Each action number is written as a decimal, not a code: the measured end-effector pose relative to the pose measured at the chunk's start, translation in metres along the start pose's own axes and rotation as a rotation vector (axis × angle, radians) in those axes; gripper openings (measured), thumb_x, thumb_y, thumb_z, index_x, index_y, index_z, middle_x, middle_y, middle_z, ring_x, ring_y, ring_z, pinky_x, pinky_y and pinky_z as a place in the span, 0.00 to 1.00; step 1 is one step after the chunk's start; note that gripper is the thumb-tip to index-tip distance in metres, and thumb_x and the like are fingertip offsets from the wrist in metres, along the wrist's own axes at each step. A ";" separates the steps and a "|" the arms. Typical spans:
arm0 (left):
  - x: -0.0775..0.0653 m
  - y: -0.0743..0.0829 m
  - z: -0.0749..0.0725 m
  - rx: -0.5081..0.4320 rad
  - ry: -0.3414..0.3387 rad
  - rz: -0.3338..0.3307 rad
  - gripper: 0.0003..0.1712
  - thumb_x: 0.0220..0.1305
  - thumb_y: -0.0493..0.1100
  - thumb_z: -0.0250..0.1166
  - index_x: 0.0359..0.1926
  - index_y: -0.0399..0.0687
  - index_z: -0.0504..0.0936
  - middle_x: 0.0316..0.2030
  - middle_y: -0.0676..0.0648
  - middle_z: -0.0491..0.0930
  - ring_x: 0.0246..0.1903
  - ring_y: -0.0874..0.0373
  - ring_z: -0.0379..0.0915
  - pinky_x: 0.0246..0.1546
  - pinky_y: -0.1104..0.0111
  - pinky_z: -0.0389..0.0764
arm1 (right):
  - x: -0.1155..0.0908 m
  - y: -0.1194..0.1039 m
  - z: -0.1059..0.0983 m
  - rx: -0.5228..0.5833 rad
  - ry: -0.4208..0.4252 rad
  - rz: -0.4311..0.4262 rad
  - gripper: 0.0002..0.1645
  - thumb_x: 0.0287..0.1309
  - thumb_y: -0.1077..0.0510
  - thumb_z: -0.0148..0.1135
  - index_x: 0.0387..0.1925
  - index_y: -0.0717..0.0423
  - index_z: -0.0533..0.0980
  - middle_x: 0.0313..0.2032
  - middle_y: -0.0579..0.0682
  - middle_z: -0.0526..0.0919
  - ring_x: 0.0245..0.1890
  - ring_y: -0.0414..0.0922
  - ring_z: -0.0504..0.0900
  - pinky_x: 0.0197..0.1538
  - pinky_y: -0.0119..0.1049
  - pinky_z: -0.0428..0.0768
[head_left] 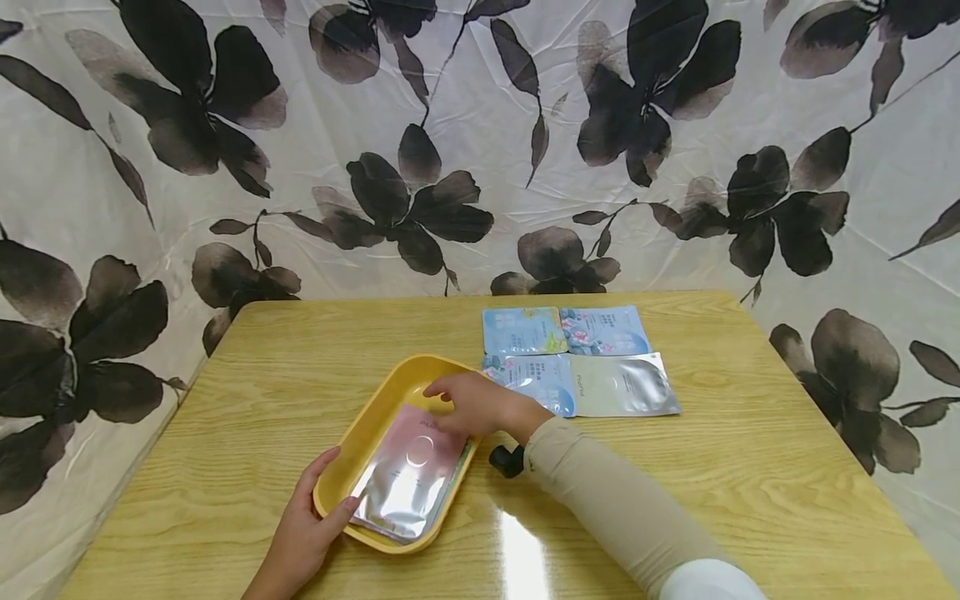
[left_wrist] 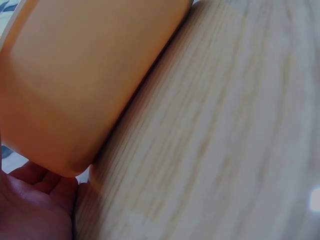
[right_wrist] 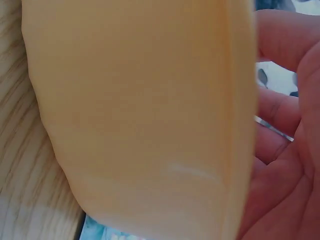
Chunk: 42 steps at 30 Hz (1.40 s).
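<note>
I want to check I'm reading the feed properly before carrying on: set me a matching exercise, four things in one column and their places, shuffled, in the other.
Things
1. Left hand
2. Right hand
3. Pink-and-silver packet
4. Pale green-and-silver packet

Places
A. Lying inside the yellow tray
B. On the table, at the right end of the nearer row of packets
C. At the tray's near left rim, thumb over the edge
D. Reaching in across the tray's right rim

Pairs: 1-C, 2-D, 3-A, 4-B
</note>
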<state>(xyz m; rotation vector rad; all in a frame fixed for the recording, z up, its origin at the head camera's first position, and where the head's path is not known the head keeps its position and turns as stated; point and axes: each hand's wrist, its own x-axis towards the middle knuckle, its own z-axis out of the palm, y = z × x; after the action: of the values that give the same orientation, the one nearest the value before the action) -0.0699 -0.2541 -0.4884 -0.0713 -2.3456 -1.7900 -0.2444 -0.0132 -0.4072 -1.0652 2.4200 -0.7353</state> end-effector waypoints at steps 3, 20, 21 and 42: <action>0.000 -0.001 0.000 -0.006 -0.001 0.003 0.37 0.65 0.25 0.62 0.71 0.34 0.57 0.57 0.27 0.66 0.46 0.65 0.74 0.42 0.77 0.79 | 0.004 -0.002 0.002 -0.054 -0.017 0.012 0.29 0.66 0.52 0.63 0.66 0.57 0.73 0.57 0.53 0.81 0.57 0.47 0.78 0.58 0.34 0.74; 0.000 -0.002 0.000 -0.006 -0.006 -0.016 0.37 0.66 0.27 0.63 0.72 0.35 0.58 0.56 0.28 0.67 0.44 0.58 0.75 0.39 0.74 0.80 | 0.016 -0.003 0.007 -0.127 -0.097 0.078 0.25 0.67 0.51 0.61 0.62 0.55 0.76 0.55 0.50 0.82 0.58 0.45 0.77 0.59 0.33 0.73; 0.000 -0.002 0.000 -0.006 -0.008 -0.018 0.37 0.66 0.27 0.63 0.72 0.36 0.57 0.56 0.28 0.67 0.44 0.57 0.75 0.38 0.74 0.80 | 0.016 -0.003 0.007 -0.122 -0.097 0.078 0.25 0.68 0.50 0.61 0.62 0.55 0.76 0.55 0.50 0.82 0.58 0.45 0.77 0.59 0.33 0.73; 0.001 -0.004 -0.002 -0.020 -0.023 -0.010 0.37 0.67 0.27 0.62 0.72 0.35 0.57 0.62 0.26 0.62 0.49 0.68 0.73 0.44 0.77 0.78 | 0.008 -0.004 -0.004 0.029 -0.099 -0.042 0.20 0.59 0.56 0.68 0.54 0.47 0.82 0.44 0.42 0.84 0.44 0.39 0.79 0.46 0.29 0.76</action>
<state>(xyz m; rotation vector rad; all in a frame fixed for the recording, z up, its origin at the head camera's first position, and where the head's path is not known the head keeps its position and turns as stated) -0.0714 -0.2567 -0.4914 -0.0840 -2.3481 -1.8265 -0.2499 -0.0203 -0.4029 -1.1172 2.3040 -0.7121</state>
